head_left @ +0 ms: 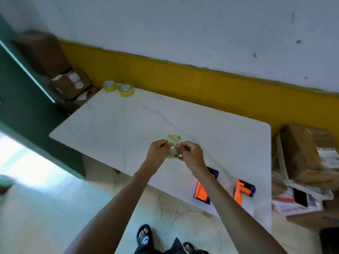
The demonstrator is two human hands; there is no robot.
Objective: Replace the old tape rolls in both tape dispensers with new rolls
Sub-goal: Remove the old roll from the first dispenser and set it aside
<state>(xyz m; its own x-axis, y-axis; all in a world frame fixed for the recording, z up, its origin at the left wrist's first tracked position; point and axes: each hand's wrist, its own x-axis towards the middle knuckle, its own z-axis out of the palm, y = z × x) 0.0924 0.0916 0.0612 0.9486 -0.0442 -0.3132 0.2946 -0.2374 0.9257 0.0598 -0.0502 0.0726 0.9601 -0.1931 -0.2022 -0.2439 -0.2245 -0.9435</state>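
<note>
My left hand (159,150) and my right hand (190,153) hold a yellowish tape roll (174,143) with green print between them, above the middle of the white table (128,121). The roll is seen edge-on and my fingers cover its sides. Two orange, black and purple tape dispensers lie near the table's front right edge: one (201,189) partly hidden by my right forearm, the other (244,189) to its right. Two yellow tape rolls (109,86) (126,89) sit at the table's far left corner.
Cardboard boxes (308,154) are stacked to the right of the table, and more boxes (69,83) stand in the far left corner. A dark green door (27,99) is at the left. A wall with a yellow band (183,85) runs behind the table.
</note>
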